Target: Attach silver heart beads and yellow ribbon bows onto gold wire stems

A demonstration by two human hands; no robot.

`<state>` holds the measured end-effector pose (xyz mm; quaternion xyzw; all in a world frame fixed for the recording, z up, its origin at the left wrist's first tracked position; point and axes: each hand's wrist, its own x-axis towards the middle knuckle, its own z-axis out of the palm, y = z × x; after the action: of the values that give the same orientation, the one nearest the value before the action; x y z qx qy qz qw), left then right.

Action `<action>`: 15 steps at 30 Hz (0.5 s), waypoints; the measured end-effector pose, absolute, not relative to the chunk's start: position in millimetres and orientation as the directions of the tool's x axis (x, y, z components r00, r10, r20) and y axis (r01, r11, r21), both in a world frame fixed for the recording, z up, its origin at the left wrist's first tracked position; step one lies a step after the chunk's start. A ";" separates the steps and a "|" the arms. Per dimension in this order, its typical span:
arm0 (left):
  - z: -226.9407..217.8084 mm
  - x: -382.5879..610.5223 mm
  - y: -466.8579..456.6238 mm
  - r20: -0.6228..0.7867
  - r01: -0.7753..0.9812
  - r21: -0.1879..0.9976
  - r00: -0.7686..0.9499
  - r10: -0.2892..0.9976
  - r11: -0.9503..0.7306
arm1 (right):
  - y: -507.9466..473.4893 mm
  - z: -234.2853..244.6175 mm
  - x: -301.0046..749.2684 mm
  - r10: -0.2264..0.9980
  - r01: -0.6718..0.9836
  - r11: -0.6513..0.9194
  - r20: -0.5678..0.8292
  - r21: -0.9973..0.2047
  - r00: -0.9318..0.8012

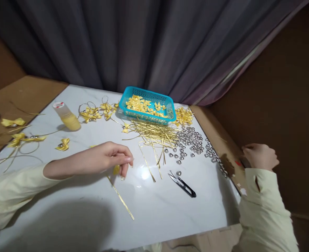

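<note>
Over the middle of the white table, my left hand (pixel 114 159) is closed, thumb against index finger; whatever lies between the tips is too small to name. Beneath it shows part of a yellow ribbon bow (pixel 116 169), and a gold twist tie (pixel 121 200) runs from there toward the front. Beyond the table's right edge, my right hand (pixel 261 156) is curled closed beside a dark object (pixel 246 162), its fingers mostly hidden. Black thread snips (pixel 183 185) lie between the hands, close to one silver heart-shaped bead (pixel 179 173).
At the back stands a blue basket (pixel 148 116) of yellow bows. A pile of gold twist ties (pixel 156 131) and many silver beads (pixel 190 136) lie before it. On the left are a clear cylinder (pixel 67 115) with yellow contents and finished-looking bows (pixel 18 139) on cords. A curtain (pixel 133 45) hangs behind.
</note>
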<state>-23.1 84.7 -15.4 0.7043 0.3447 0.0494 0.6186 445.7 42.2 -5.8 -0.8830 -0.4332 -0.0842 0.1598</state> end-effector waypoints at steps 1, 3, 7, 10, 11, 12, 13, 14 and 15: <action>-14.4 -24.3 83.8 -0.342 0.425 0.905 0.741 0.578 -0.009 | 40.0 -5.5 426.2 0.750 0.796 -0.557 0.268 -0.235 0.604; -13.1 -24.5 81.8 -0.296 0.426 0.903 0.713 0.635 -0.057 | 33.1 -7.1 374.8 0.823 0.821 -0.459 0.187 -0.338 0.537; -20.3 -15.2 68.1 -0.148 0.426 0.875 0.689 0.710 -0.231 | 16.2 -19.3 257.9 0.988 0.589 -0.025 -0.109 -0.808 -0.107; -38.0 -6.7 48.5 0.054 0.404 0.778 0.719 0.692 -0.481 | 7.0 -32.7 203.6 0.899 0.415 0.046 -0.143 -0.909 -0.414; -45.1 -5.3 41.9 0.096 0.393 0.748 0.733 0.673 -0.535 | 4.7 -36.9 194.5 0.884 0.399 0.039 -0.154 -0.916 -0.441; -51.9 -4.8 35.9 0.165 0.378 0.678 0.758 0.631 -0.631 | 2.8 -40.7 189.0 0.871 0.400 0.027 -0.174 -0.916 -0.458; -58.0 -5.2 30.8 0.209 0.377 0.624 0.763 0.611 -0.685 | 1.3 -44.1 185.9 0.859 0.408 0.015 -0.197 -0.913 -0.472; -62.9 -6.5 26.8 0.237 0.379 0.577 0.771 0.592 -0.724 | 0.1 -47.1 184.2 0.848 0.420 0.005 -0.219 -0.907 -0.483; -66.5 -8.5 23.9 0.255 0.381 0.539 0.777 0.576 -0.752 | -0.7 -49.8 183.1 0.835 0.431 0.000 -0.237 -0.902 -0.496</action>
<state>-8.5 23.9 -66.5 0.9126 0.2621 0.2074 0.2355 183.1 -0.7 -49.8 -0.4647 -0.6813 0.5329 0.1895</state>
